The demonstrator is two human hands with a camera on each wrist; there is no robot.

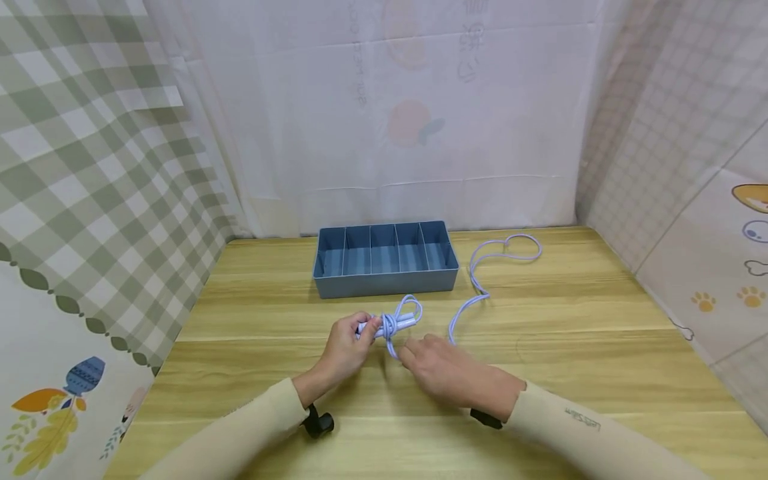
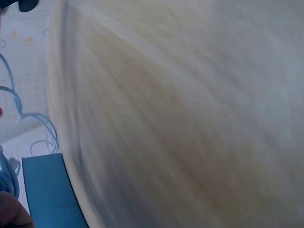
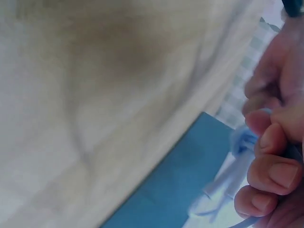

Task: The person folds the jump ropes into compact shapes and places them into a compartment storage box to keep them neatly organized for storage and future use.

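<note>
A pale lavender-blue jump rope [image 1: 390, 324] has its two handles side by side, with cord wound round their middle and a small loop standing out beyond them. My left hand [image 1: 350, 341] grips the handles' left ends, thumb on top. Close by on the right, my right hand [image 1: 441, 368] holds the cord with curled fingers, just below the windings. The cord's free length [image 1: 479, 297] trails from the right hand to the far right of the table. In the right wrist view, curled fingers [image 3: 273, 173] partly hide the wound cord. The left wrist view catches only part of the left hand [image 2: 13, 211].
A blue-grey divided box [image 1: 386, 280] with several compartments stands just behind the hands on the wood-patterned table [image 1: 258, 300]. Hanging cloths [image 1: 492, 133] enclose the back and both sides. A black wrist strap piece [image 1: 318, 423] hangs under the left wrist.
</note>
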